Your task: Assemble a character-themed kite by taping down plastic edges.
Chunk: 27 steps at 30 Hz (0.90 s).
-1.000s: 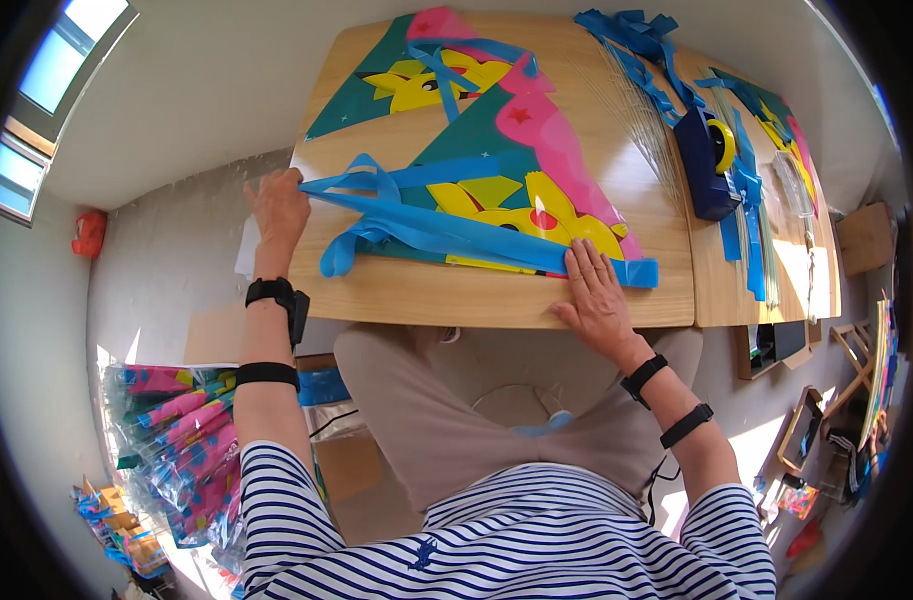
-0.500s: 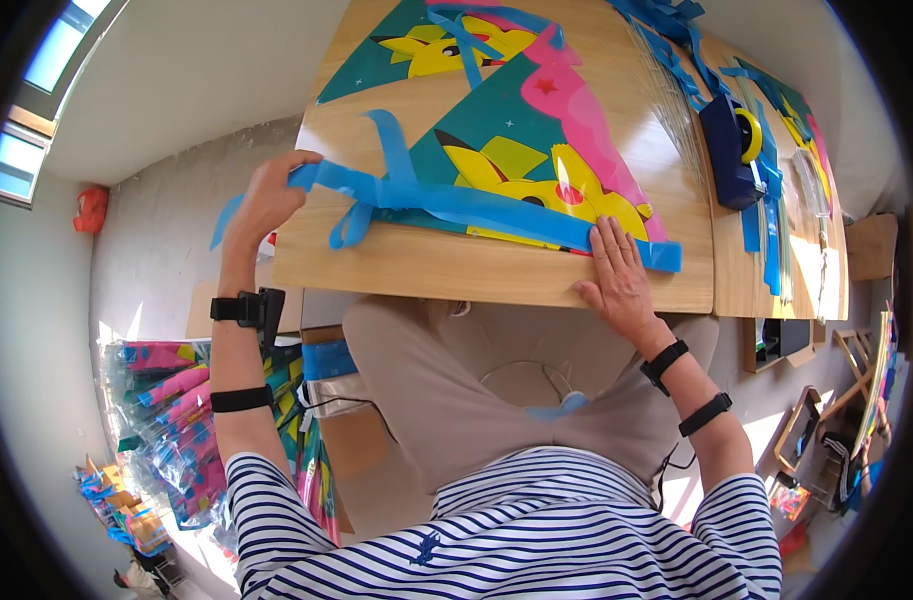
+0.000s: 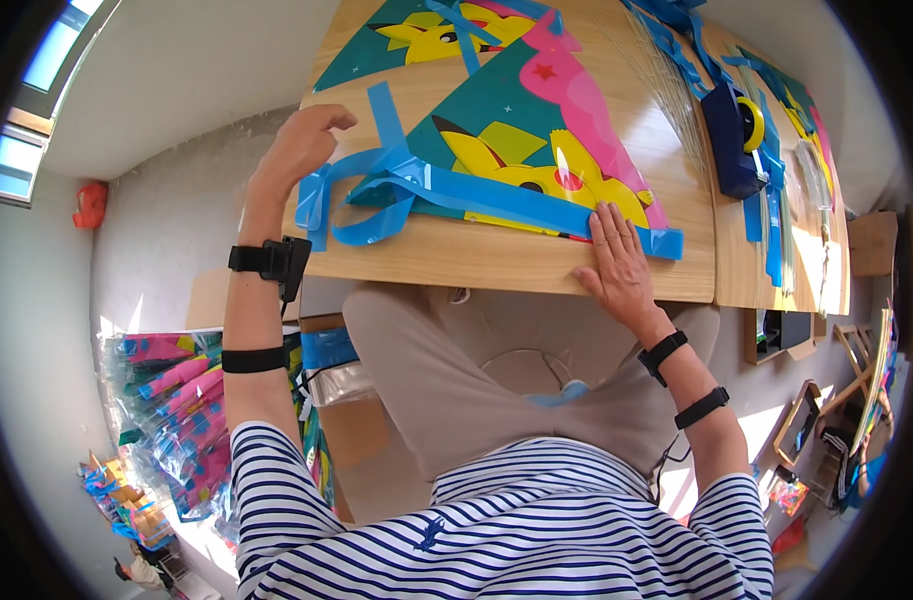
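A triangular green and pink sheet [image 3: 507, 125], printed with a yellow cartoon figure, lies on the wooden table [image 3: 397, 258]. Along its near edge runs a long blue ribbon [image 3: 507, 198], looped and folded over at its left part. My right hand [image 3: 620, 255] lies flat on the ribbon and the sheet's near right corner, fingers stretched. Above the table's left edge, my left hand [image 3: 302, 145] is raised with its fingers bent and apart. Nothing shows in it, though its palm side is partly hidden. A loose ribbon end rests just below it.
Another printed sheet [image 3: 377, 50] with blue strips on it lies farther back. At right stand a dark blue tape dispenser [image 3: 727, 145], thin clear rods [image 3: 667, 70] and more blue ribbons [image 3: 772, 215]. Wrapped colourful bundles [image 3: 177, 410] are on the left, below table height.
My left hand has let go of the ribbon and moved slightly right and up. The ribbon's left part has dropped into loops on the table. My right hand stays pressed in place.
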{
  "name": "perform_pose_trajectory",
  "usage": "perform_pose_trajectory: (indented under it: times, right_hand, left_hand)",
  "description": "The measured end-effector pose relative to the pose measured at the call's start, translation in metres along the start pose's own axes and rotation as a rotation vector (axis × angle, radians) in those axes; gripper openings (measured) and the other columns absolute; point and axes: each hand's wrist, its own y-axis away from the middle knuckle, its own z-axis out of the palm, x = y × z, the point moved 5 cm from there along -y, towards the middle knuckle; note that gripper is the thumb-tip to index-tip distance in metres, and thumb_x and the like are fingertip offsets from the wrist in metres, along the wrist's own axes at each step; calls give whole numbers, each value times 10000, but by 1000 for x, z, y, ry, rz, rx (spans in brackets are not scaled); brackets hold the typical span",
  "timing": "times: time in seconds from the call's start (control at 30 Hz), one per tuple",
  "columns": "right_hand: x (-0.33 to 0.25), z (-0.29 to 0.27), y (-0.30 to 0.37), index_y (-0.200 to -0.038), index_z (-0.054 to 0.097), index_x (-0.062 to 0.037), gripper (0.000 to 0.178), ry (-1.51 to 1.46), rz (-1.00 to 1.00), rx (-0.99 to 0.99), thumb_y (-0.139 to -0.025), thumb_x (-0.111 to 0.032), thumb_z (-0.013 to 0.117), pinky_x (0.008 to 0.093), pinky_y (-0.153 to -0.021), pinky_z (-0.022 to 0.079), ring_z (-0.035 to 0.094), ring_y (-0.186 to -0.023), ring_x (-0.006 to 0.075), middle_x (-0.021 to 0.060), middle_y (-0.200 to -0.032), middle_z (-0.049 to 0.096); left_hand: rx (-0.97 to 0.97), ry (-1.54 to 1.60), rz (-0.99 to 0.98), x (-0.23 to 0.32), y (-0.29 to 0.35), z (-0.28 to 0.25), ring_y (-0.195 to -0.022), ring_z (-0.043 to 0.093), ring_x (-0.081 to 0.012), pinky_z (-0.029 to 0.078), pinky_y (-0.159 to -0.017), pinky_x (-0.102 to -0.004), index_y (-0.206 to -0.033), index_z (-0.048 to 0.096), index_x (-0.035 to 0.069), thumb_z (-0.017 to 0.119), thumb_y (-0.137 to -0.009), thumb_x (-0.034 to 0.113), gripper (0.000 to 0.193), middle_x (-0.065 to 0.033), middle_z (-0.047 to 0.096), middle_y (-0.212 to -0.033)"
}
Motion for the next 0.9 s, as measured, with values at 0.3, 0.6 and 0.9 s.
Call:
perform_pose_trajectory:
  times: [0.3,0.6,0.9]
  right_hand:
    - [-1,-2,-4,-1536,338,39,809,-16,3,6,-967,-492,558,488,-1246,178,232,-1530,364,210,-1629,292]
    - [3,2,1,-1540,329,42,811,-2,0,11,-972,-494,548,486,-1246,175,235,-1530,364,214,-1632,285]
    - [2,2,-1,-1556,308,25,792,16,11,-6,-995,-496,507,468,-1252,161,213,-1540,354,206,-1642,268]
  left_hand:
    - [-252,-181,-39,10,-47,92,-931,660,-289,455,-965,-570,-891,698,68,826,-763,279,277,-81,713,-938]
    - [-407,263,-85,13,-32,60,-756,625,-139,492,-706,-266,-834,698,28,820,-736,104,174,-21,679,-787]
    - [-413,189,-72,-10,-26,100,-850,637,-153,498,-783,-281,-951,734,20,803,-737,75,231,-62,719,-900]
